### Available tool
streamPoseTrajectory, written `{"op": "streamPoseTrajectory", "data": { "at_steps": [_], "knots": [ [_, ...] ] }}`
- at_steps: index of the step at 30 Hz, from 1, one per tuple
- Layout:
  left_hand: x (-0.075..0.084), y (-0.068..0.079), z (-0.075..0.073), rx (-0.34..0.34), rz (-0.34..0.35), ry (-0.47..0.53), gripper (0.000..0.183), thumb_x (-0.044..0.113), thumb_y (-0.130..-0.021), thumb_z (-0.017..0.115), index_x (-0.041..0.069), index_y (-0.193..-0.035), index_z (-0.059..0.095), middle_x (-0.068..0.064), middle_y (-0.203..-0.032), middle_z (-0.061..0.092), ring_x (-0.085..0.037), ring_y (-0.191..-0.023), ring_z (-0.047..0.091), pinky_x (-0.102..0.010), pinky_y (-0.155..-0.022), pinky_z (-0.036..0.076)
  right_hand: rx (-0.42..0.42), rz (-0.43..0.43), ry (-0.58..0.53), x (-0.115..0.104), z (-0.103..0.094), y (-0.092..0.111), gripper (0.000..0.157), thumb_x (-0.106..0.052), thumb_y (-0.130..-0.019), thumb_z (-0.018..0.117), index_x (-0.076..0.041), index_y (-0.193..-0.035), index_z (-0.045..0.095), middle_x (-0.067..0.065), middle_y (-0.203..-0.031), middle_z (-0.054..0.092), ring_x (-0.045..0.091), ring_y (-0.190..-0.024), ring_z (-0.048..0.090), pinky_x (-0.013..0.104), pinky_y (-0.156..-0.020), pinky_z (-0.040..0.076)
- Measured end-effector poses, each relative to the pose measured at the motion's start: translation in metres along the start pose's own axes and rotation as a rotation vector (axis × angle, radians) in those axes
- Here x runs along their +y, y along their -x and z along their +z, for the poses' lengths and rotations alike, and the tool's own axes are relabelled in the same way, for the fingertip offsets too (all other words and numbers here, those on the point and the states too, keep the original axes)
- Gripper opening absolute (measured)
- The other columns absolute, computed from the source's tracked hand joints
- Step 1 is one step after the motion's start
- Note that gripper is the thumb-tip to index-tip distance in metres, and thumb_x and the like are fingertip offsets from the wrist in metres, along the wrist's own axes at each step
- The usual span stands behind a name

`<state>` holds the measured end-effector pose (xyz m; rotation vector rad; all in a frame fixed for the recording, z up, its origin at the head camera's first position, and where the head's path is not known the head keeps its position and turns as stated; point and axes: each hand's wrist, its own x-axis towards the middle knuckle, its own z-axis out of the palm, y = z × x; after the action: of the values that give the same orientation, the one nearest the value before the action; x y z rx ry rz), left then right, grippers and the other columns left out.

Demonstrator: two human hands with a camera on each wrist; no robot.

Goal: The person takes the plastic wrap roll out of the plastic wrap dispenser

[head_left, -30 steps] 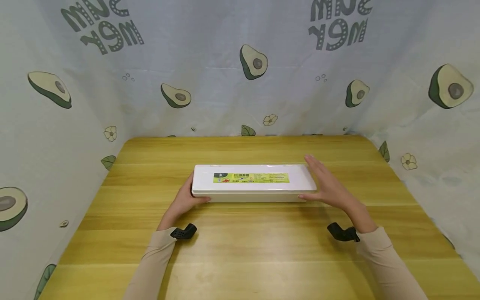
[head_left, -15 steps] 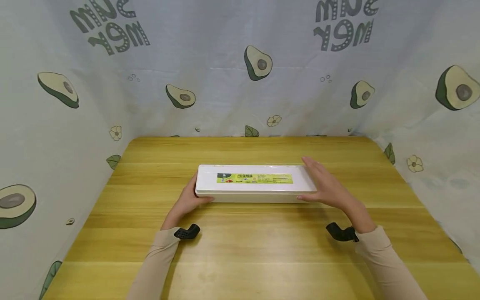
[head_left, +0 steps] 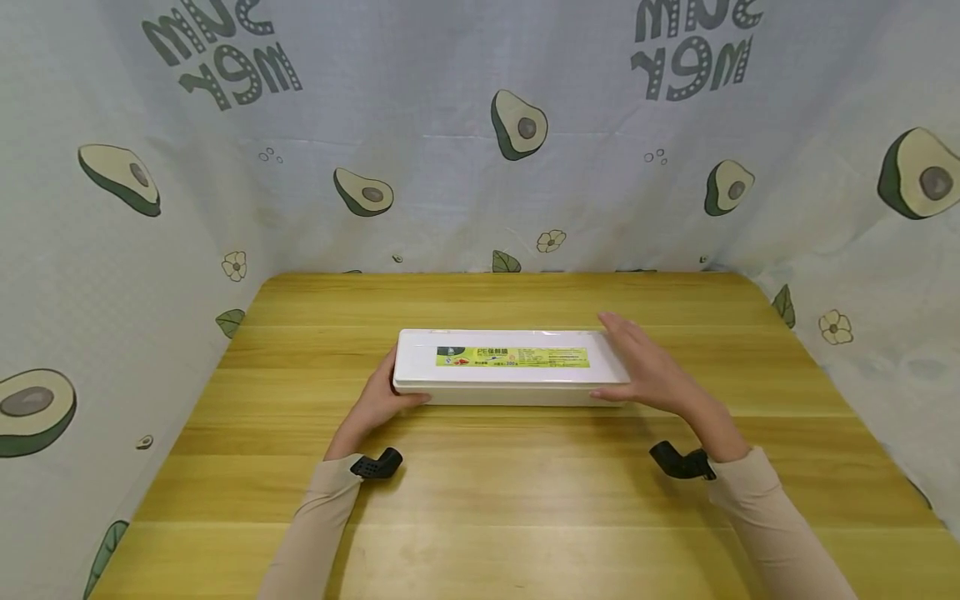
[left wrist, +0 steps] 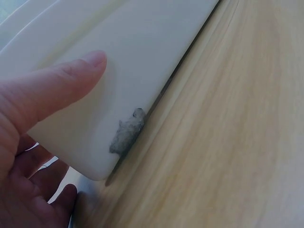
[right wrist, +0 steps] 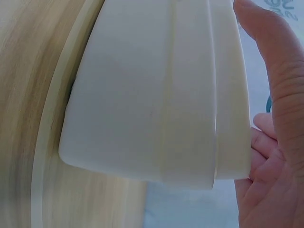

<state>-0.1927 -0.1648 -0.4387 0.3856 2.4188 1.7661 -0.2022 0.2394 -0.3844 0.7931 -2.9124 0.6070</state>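
A long white cling film box [head_left: 510, 393] with a yellow-green label lies crosswise at mid-table, its lid down. My left hand [head_left: 377, 398] holds its left end, thumb against the front face and the other fingers around the end. In the left wrist view, that thumb [left wrist: 71, 83] presses the white wall above a grey mark [left wrist: 127, 133] near the bottom corner. At the opposite end, my right hand [head_left: 652, 367] spans the box with its thumb at the front and fingers reaching to the far corner. The right wrist view has the right thumb [right wrist: 275, 52] beside the lid edge.
The wooden table [head_left: 495, 500] extends around the box on every side. A pale curtain [head_left: 450, 208] printed with avocados hangs behind the table and along both sides. Each wrist carries a black camera mount, one on the left [head_left: 377, 463] and one on the right [head_left: 681, 461].
The head view has shifted slightly, so curtain, table and box appear farther right. My right hand has moved a little left, closer in around the box's right end. My left hand keeps its hold.
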Motion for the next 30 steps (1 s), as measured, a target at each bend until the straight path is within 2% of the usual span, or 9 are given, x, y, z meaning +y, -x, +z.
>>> {"op": "streamPoseTrajectory", "data": {
  "at_steps": [4, 11, 27, 30],
  "knots": [
    [-0.004, -0.001, 0.000, 0.001, 0.001, 0.012, 0.101, 0.001, -0.073, 0.077, 0.009, -0.151, 0.013, -0.020, -0.151, 0.029, -0.038, -0.138, 0.029, -0.055, -0.113, 0.023, -0.010, -0.001, 0.009, -0.003, 0.000, -0.003, 0.113, -0.045, -0.067, 0.081, -0.006, -0.150, 0.016, 0.024, -0.153, 0.024, 0.043, -0.138, 0.026, 0.061, -0.108, 0.026],
    [-0.030, -0.011, 0.002, 0.012, 0.025, -0.006, 0.102, 0.008, -0.072, 0.080, 0.019, -0.151, 0.016, -0.013, -0.150, 0.033, -0.033, -0.137, 0.033, -0.053, -0.112, 0.026, -0.022, -0.004, -0.005, -0.005, 0.001, -0.006, 0.113, -0.047, -0.068, 0.080, -0.008, -0.151, 0.015, 0.023, -0.153, 0.023, 0.044, -0.138, 0.025, 0.062, -0.108, 0.026],
    [-0.031, -0.010, 0.002, 0.012, 0.008, 0.006, 0.102, 0.007, -0.073, 0.079, 0.019, -0.151, 0.015, -0.013, -0.151, 0.032, -0.033, -0.138, 0.032, -0.052, -0.113, 0.025, -0.055, -0.026, 0.006, -0.012, 0.001, -0.013, 0.111, -0.048, -0.068, 0.079, -0.001, -0.149, 0.019, 0.024, -0.154, 0.022, 0.044, -0.139, 0.024, 0.061, -0.109, 0.024],
    [-0.030, -0.010, 0.002, 0.016, -0.008, 0.008, 0.103, 0.005, -0.073, 0.078, 0.018, -0.152, 0.013, -0.014, -0.152, 0.030, -0.034, -0.139, 0.029, -0.052, -0.114, 0.023, -0.071, -0.027, 0.001, -0.015, 0.000, -0.017, 0.112, -0.049, -0.068, 0.079, -0.003, -0.150, 0.018, 0.022, -0.154, 0.021, 0.043, -0.140, 0.023, 0.060, -0.111, 0.023]
  ]
}}
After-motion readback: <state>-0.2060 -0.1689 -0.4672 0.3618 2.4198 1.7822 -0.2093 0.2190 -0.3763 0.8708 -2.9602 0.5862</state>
